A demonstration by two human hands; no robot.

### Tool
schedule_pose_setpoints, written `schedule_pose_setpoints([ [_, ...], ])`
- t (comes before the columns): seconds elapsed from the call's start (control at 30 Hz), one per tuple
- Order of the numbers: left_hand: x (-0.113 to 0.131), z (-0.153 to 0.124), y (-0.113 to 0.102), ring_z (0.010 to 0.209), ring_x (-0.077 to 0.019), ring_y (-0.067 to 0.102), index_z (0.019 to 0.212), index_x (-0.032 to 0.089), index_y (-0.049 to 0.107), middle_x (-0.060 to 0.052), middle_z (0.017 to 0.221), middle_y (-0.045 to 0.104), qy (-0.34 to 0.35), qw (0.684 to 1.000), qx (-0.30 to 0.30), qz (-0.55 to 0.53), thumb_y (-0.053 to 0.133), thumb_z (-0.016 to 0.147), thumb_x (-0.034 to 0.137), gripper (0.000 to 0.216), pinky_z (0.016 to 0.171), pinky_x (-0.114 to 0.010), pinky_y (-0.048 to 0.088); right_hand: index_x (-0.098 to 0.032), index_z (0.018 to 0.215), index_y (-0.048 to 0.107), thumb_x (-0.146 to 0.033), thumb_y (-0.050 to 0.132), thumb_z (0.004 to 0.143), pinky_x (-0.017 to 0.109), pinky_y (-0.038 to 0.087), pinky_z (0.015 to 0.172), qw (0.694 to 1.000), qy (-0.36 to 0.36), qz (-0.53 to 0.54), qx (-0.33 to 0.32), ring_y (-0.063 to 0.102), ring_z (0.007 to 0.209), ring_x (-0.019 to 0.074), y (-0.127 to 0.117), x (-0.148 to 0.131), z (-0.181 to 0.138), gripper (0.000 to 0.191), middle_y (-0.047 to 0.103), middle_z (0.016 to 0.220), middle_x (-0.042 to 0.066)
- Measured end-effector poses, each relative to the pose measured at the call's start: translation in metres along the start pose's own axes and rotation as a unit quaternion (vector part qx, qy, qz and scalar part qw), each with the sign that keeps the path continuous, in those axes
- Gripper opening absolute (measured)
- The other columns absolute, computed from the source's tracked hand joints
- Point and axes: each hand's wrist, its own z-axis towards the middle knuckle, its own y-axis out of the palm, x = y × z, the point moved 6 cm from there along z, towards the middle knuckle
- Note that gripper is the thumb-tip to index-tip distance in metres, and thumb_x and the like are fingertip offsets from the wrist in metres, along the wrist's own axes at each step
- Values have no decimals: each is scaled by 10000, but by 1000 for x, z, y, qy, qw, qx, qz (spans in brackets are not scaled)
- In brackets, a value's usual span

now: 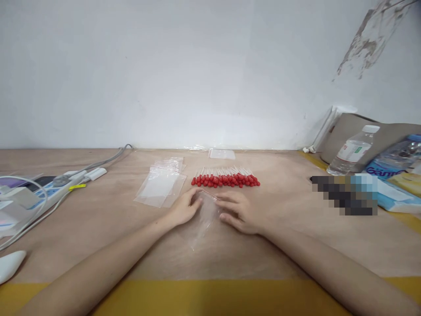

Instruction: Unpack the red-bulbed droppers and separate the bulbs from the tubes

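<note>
A clear plastic zip bag lies on the table, its opening end turned away from me. My left hand is closed on that bag's upper left edge, pinching it between thumb and fingers. At the upper right edge, the fingertips of my right hand rest against or just beside the bag, with the fingers stretched and apart. Just beyond both hands runs a row of thin white sticks with red tips, the tips pointing toward me. To the left of the row is a loose stack of flat clear bags.
A white packet lies by the wall. On the left are a power strip with cables and a white rounded object. At right stand a water bottle, a larger bottle and a blue-white pack, near a pixelated patch.
</note>
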Motion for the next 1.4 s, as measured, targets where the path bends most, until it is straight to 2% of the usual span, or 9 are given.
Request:
schedule_pose_setpoints([
  [0.17, -21, 8, -11, 811, -171, 565, 1011, 175, 490, -57, 959, 557, -43, 997, 44, -53, 672, 601, 260, 457, 707, -311, 477, -259, 1264, 431, -427, 345, 885, 442, 263, 999, 990, 0, 16, -143, 415, 1182, 187, 22, -4, -2, 423, 457, 1299, 70],
  [0.43, -18, 8, -10, 523, -104, 502, 989, 193, 392, 69, 602, 493, -74, 991, -18, -107, 652, 617, 278, 462, 518, -226, 396, -210, 1231, 468, -416, 391, 867, 415, 307, 986, 996, 16, 8, -87, 382, 1197, 206, 17, 1, -4, 426, 432, 1304, 104],
  [0.63, -72, 24, -104, 639, -146, 581, 1090, 196, 359, 32, 715, 561, -158, 965, 198, 64, 631, 638, 272, 533, 543, -231, 405, -204, 1156, 529, -409, 431, 849, 422, 364, 938, 998, 44, 1, -35, 423, 1132, 223, 10, 6, -7, 382, 457, 1233, 126],
  [0.8, -121, 19, -147, 728, -194, 595, 1096, 187, 370, 10, 750, 595, -247, 933, 204, 165, 650, 624, 299, 561, 619, -277, 421, -208, 1120, 552, -420, 442, 840, 427, 359, 933, 998, 50, 3, -46, 427, 1115, 224, 11, 7, -7, 368, 453, 1216, 128],
  [0.93, -119, 13, -146, 904, -254, 557, 1060, 168, 423, -74, 945, 576, -254, 913, 212, 237, 645, 617, 292, 511, 731, -330, 428, -202, 1107, 562, -419, 437, 843, 420, 360, 931, 997, 58, 4, -51, 429, 1111, 222, 13, 8, -7, 364, 453, 1211, 130],
  [1.07, -73, 14, -134, 1032, -274, 478, 988, 186, 501, -90, 1033, 525, -121, 899, 279, 314, 549, 693, 258, 308, 857, -358, 379, -195, 1091, 570, -414, 441, 842, 410, 372, 919, 997, 58, 5, -53, 445, 1093, 218, 12, 8, -7, 356, 465, 1198, 131],
  [1.2, -28, 27, -88, 924, -231, 518, 884, 194, 560, -57, 921, 579, 29, 949, 147, 276, 522, 736, 326, 202, 844, -334, 380, -190, 1115, 555, -411, 440, 843, 405, 380, 913, 997, 54, 6, -61, 461, 1074, 215, 11, 7, -6, 369, 489, 1180, 126],
  [1.3, -12, 38, -57, 929, -263, 507, 830, 217, 613, -59, 895, 597, 40, 947, 57, 313, 553, 710, 427, 249, 840, -382, 358, -198, 1140, 537, -406, 439, 845, 404, 391, 898, 996, 46, 4, -73, 478, 1046, 212, 11, 7, -5, 375, 514, 1154, 112],
  [1.4, -12, 49, -46, 945, -297, 496, 743, 214, 646, -79, 872, 607, 13, 942, 58, 331, 587, 675, 415, 220, 844, -423, 331, -195, 1148, 531, -397, 440, 846, 394, 394, 895, 996, 45, 8, -79, 482, 1038, 208, 11, 8, -6, 375, 519, 1147, 108],
])
